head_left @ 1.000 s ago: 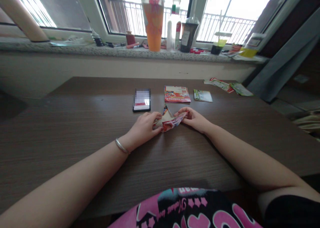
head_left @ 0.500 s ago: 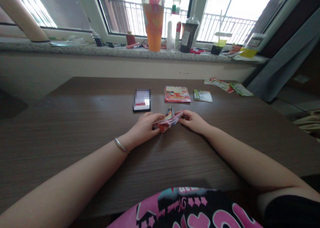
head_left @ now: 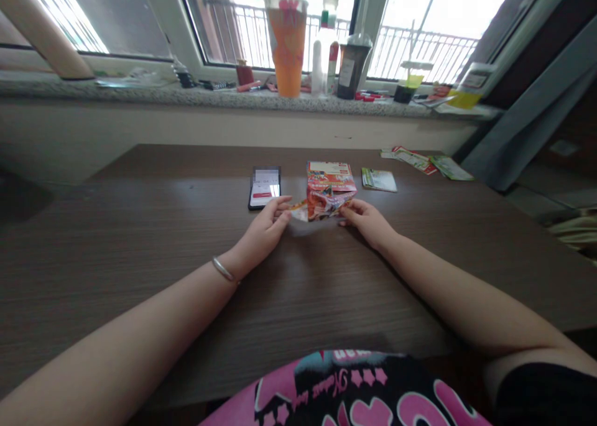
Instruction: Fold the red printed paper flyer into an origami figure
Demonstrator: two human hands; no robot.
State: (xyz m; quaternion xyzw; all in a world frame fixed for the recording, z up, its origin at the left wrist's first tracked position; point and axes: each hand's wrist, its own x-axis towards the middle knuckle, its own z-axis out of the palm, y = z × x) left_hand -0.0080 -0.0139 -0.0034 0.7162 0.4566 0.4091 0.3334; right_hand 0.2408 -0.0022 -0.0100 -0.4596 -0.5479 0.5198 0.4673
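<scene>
A folded piece of red printed paper (head_left: 324, 203) is lifted a little above the brown wooden table (head_left: 153, 227), held between both hands. My left hand (head_left: 261, 233), with a silver bangle on the wrist, pinches its left corner. My right hand (head_left: 368, 219) pinches its right edge. Just behind the folded paper a flat red leaflet (head_left: 329, 171) lies on the table, partly hidden by it.
A phone (head_left: 264, 186) with a lit screen lies left of the leaflet. A green card (head_left: 379, 179) and more leaflets (head_left: 422, 160) lie to the right. The window sill (head_left: 140, 93) behind carries an orange cup (head_left: 286, 43), bottles and a dark cup (head_left: 351, 65).
Both hands have lifted the folded paper off the table and moved it away from me, toward the flat leaflet. The paper has opened out wider between the hands.
</scene>
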